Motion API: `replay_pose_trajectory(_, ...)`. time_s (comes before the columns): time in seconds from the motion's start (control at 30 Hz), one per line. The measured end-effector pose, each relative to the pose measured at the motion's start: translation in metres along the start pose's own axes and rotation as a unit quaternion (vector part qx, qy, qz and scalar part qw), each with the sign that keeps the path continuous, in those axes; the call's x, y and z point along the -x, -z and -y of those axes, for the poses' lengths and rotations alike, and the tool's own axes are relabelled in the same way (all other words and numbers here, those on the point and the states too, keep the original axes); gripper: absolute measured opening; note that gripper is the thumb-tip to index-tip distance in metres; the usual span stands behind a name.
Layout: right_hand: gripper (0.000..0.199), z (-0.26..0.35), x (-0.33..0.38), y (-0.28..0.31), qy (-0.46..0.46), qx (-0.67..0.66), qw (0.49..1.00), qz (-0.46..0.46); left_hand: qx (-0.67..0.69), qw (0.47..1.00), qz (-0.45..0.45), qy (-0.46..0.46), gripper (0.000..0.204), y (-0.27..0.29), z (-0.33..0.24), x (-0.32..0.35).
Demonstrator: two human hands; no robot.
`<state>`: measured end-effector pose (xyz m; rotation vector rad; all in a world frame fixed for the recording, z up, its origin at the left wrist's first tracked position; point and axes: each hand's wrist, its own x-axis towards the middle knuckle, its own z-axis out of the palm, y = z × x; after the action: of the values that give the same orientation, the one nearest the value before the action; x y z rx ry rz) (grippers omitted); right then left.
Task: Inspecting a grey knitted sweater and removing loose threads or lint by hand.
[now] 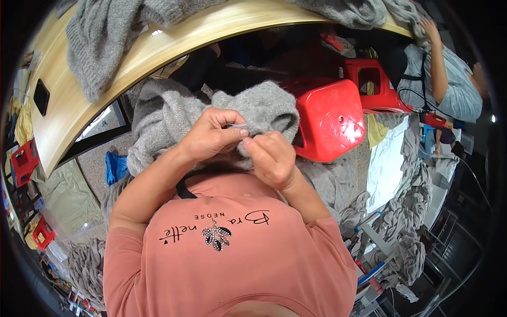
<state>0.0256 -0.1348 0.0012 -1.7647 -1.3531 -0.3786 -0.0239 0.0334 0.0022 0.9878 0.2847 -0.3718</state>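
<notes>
A fuzzy grey knit garment (174,113) lies bunched over my lap, below the table's near edge. My left hand (211,134) is closed on the garment's edge, thumb and forefinger pinched together. Close against its fingertips is my right hand (272,157), its fingers curled in a pinch. What the right fingertips grip is too small or hidden to make out. An open, rounded end of the knit (285,122) shows just beyond the right hand.
A pale wooden table (58,124) curves across the far side, bearing a dark phone (41,97) and more grey knitwear (100,47). A red plastic stool (332,121) stands at right. Farther right sits another person (441,79). Grey knit piles (406,211) lie on the right.
</notes>
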Motion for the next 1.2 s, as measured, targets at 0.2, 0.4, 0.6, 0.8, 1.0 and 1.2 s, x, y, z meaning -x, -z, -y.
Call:
replay_pose_trajectory(0.2, 0.024, -0.004, 0.005, -0.005, -0.017, 0.001, 1.0, 0.026, -0.042, 0.998, -0.035, -0.032, 0.008, 0.005, 0.012, 0.0)
replay_pose_trajectory(0.4, 0.02, -0.005, 0.0, -0.011, -0.056, 0.036, 0.997, 0.033, -0.082, 0.992, -0.083, -0.056, 0.004, 0.006, 0.016, 0.003)
replay_pose_trajectory(0.6, 0.021, -0.018, 0.002, -0.012, -0.227, -0.159, 0.958, 0.082, -0.174, 0.968, -0.139, -0.114, 0.003, 0.008, 0.033, 0.002)
replay_pose_trajectory(0.8, 0.02, -0.023, 0.005, -0.003, -0.339, -0.288, 0.882, 0.158, -0.25, 0.946, -0.15, -0.138, 0.005, -0.001, 0.031, 0.009)
replay_pose_trajectory(1.0, 0.025, -0.006, 0.009, -0.015, -0.372, -0.181, 0.906, 0.092, -0.318, 0.913, -0.174, -0.189, 0.002, 0.001, 0.033, 0.006)
replay_pose_trajectory(1.2, 0.027, -0.004, 0.017, -0.022, -0.286, -0.077, 0.953, 0.061, -0.244, 0.936, -0.195, -0.164, 0.001, 0.001, 0.041, 0.001)
